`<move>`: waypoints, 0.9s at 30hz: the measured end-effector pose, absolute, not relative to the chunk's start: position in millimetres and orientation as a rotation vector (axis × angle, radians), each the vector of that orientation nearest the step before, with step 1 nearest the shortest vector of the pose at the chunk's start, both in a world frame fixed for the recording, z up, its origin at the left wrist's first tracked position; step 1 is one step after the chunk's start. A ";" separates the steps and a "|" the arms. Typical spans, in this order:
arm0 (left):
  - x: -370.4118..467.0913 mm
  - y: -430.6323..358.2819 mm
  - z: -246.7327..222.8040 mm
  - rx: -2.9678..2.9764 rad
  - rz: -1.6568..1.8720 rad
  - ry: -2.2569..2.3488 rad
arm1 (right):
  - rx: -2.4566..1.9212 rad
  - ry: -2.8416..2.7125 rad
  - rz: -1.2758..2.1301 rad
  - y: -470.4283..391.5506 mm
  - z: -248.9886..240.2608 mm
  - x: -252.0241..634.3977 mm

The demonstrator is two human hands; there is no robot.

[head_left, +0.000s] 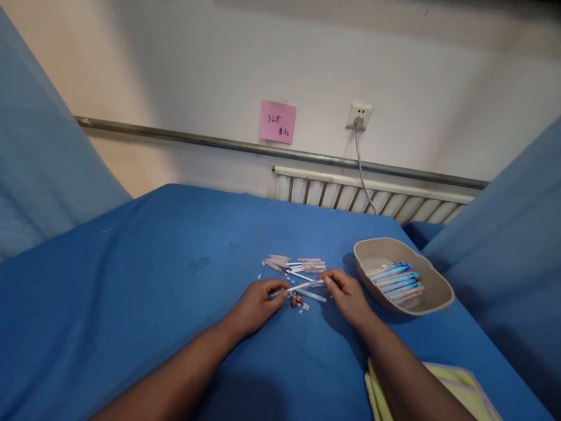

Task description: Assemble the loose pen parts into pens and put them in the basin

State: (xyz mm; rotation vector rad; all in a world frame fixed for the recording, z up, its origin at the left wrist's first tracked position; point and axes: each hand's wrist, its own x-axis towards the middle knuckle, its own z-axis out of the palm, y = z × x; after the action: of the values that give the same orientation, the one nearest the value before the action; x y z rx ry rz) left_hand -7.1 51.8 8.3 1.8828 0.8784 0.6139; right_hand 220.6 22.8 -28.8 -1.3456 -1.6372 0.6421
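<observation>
My left hand [262, 301] pinches the left end of a slim white pen [302, 286], with thumb and fingertips closed on it. At its clear right end, my right hand [346, 292] grips the same pen between thumb and fingers. The pen lies nearly level between the hands, above the blue cloth. Behind it are several pale pen barrels [277, 262] and clear pen parts [312, 265]. Under the pen rests a translucent barrel [312, 296]. Small brown pieces [298, 300] and tiny white bits lie close to my left fingertips.
A beige basket [432, 298] holding several blue and pink pens [397, 279] stands to the right. A yellow cloth [456, 380] lies partly under my right forearm. Beyond the blue-covered table [144, 263] are a radiator [333, 190], a metal rail and a plugged-in socket [359, 116]. Curtains hang on both sides.
</observation>
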 end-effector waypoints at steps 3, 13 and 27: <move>-5.6 48.3 6.6 1.907 0.570 0.879 | -1.311 -1.722 0.653 16.9 -22.9 212.0; -5.8 45.1 2.2 1.907 0.572 0.985 | -1.277 -1.692 0.659 10.2 -20.7 204.0; -6.2 43.8 -2.3 1.650 0.527 0.833 | -1.191 -1.802 0.586 5.3 -11.3 204.4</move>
State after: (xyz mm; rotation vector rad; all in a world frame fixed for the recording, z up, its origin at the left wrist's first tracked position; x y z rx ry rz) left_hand -6.2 43.8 -2.3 1.6502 0.8334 0.5265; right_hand 204.4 5.3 -11.3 -1.1913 -1.8018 0.5862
